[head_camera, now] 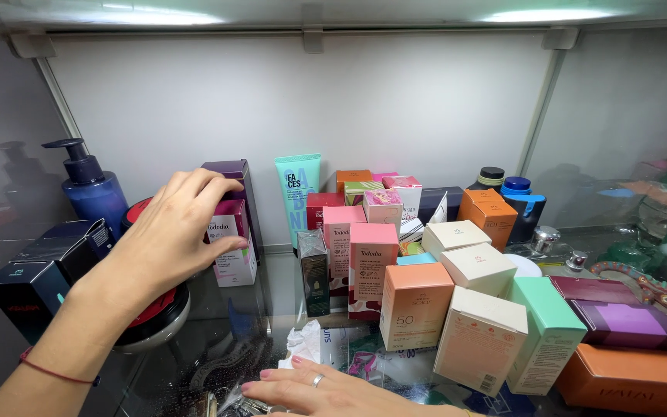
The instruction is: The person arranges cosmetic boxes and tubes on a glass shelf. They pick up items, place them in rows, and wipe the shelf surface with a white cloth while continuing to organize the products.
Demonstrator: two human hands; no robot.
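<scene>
The small white-and-pink box (231,245) stands upright near the back left of the glass shelf (272,301), just in front of a taller dark purple box (235,179). The left hand (170,232) closes on it from the front, fingertips over its top and thumb across its face, a grasp that keeps it upright. The right hand (314,390) lies flat and released at the shelf's front edge, on crumpled wrapping (303,344), seemingly for support. A blue pump bottle (90,189) stands in the back left corner; crowded cartons, an orange one (414,305) among them, fill the right.
</scene>
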